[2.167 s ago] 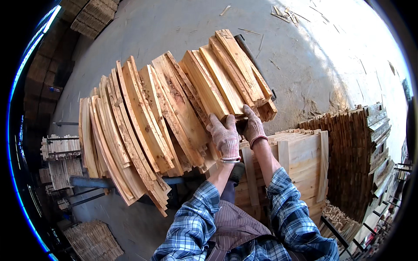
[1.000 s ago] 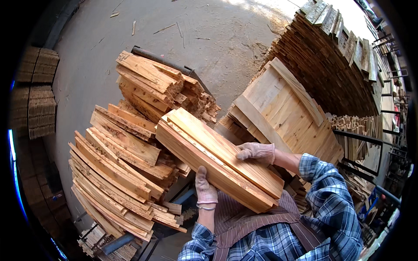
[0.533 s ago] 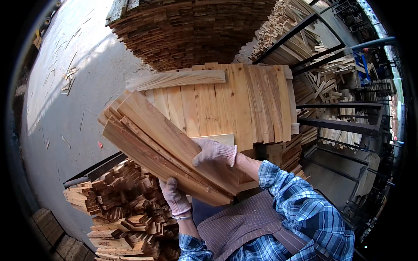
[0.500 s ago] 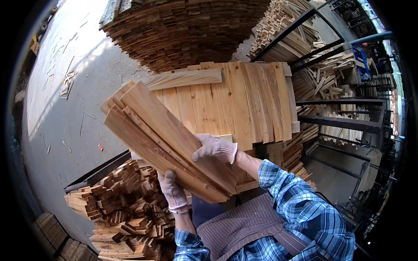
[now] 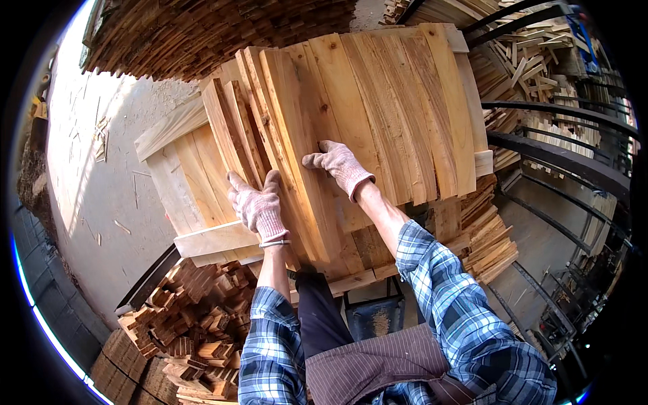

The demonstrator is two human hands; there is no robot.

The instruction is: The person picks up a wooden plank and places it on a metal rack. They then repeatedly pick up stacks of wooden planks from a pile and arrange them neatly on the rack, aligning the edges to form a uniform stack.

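Now that the boards (image 5: 282, 158) have landed on the planks (image 5: 412, 121), the carry looks over, left grip (image 5: 260, 208) curled against them, hold unclear, right grip (image 5: 343, 167) half open alongside.

A big stack of dark-edged boards (image 5: 223, 40) spans the top — below its left end, thin scraps (image 5: 101, 145) litter the partly sunlit grey floor (image 5: 152, 219). Black metal bars (image 5: 560, 156) cross the right, near loose sticks (image 5: 533, 62) — brown bundles (image 5: 116, 368) sit lower left.

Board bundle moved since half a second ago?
Yes, rightward: board bundle overlapped the left end of the far pale strip; now it sits right of that end.
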